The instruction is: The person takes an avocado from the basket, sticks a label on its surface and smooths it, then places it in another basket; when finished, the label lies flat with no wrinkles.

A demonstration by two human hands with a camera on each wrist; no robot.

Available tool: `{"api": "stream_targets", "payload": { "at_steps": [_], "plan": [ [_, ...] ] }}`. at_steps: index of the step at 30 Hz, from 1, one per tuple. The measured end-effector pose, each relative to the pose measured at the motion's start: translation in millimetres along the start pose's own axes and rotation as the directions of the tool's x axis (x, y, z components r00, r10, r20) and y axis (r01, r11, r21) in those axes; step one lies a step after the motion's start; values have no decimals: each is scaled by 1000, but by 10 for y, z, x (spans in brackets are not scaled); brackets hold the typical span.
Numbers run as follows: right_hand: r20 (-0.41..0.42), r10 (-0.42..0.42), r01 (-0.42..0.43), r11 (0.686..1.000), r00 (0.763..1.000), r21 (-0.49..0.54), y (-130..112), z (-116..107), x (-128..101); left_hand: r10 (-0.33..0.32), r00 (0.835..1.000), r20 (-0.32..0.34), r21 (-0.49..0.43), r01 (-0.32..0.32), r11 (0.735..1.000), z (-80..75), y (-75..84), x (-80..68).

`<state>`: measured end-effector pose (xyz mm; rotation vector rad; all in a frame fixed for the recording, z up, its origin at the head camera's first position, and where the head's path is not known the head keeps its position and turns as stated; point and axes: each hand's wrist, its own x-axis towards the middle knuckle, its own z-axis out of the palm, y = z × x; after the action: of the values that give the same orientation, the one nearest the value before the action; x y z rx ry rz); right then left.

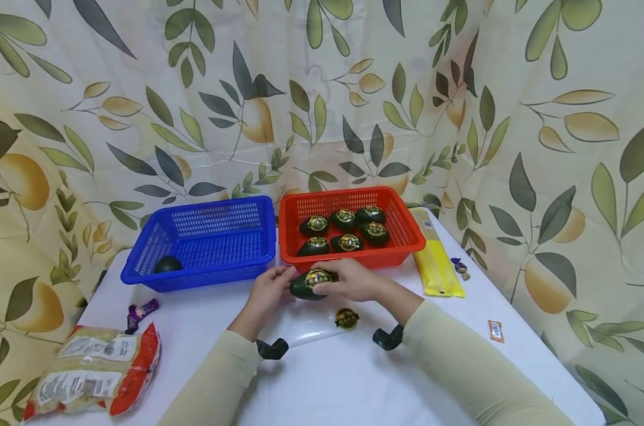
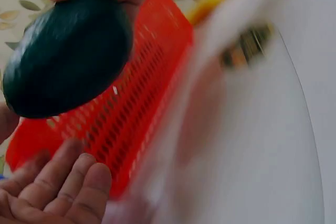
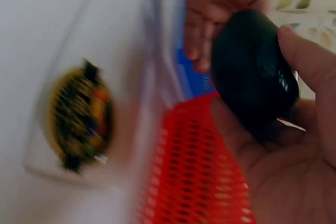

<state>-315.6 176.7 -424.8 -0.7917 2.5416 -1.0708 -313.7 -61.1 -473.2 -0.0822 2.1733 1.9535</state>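
Observation:
A dark green, smooth avocado [image 1: 303,287] with a gold-and-black label on top is held above the table, in front of the red basket. My right hand [image 1: 351,279] grips it from the right, thumb and fingers curled round its end. My left hand [image 1: 269,296] is at its left end; in the left wrist view its fingers [image 2: 63,187] lie fairly straight below the avocado, the thumb by its end. Both wrist views show the avocado's unlabelled side. Beneath the hands lies a clear plastic sheet [image 1: 306,333] bearing one gold-and-black sticker [image 1: 346,319].
Several labelled avocados [image 1: 348,242] sit in the red basket [image 1: 402,251]. The blue basket [image 1: 231,272] at left holds one dark avocado [image 1: 167,264]. Around them lie a yellow packet [image 1: 441,269], small wrappers [image 1: 496,331], a purple-wrapped item [image 1: 141,313] and a large snack bag [image 1: 93,373].

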Motion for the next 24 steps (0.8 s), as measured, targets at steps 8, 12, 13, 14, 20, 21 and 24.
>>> {"api": "stream_targets", "payload": {
  "at_steps": [8,12,13,14,20,21,24],
  "plan": [
    [-32,27,-27,1000,999,-2,-185,-763,64,-87,994,72,-482,111,869,273,200,84],
    [-66,102,-100,995,993,26,-132,-1052,325,-102,994,45,-537,110,837,332,209,109],
    [-68,121,-118,992,990,36,-107,-1105,402,-109,993,34,-534,110,838,340,207,115],
    [-64,135,-131,990,989,53,-76,-1148,482,-119,993,27,-529,115,841,348,208,120],
    [-38,224,-215,961,974,173,99,-1231,892,-123,992,39,-497,126,859,375,209,130],
    [-33,235,-225,956,971,187,122,-1216,948,-128,991,40,-494,131,860,373,208,128],
    [-23,254,-243,944,967,223,189,-1137,1102,-144,989,29,-482,139,865,358,204,121]
  ]
}}
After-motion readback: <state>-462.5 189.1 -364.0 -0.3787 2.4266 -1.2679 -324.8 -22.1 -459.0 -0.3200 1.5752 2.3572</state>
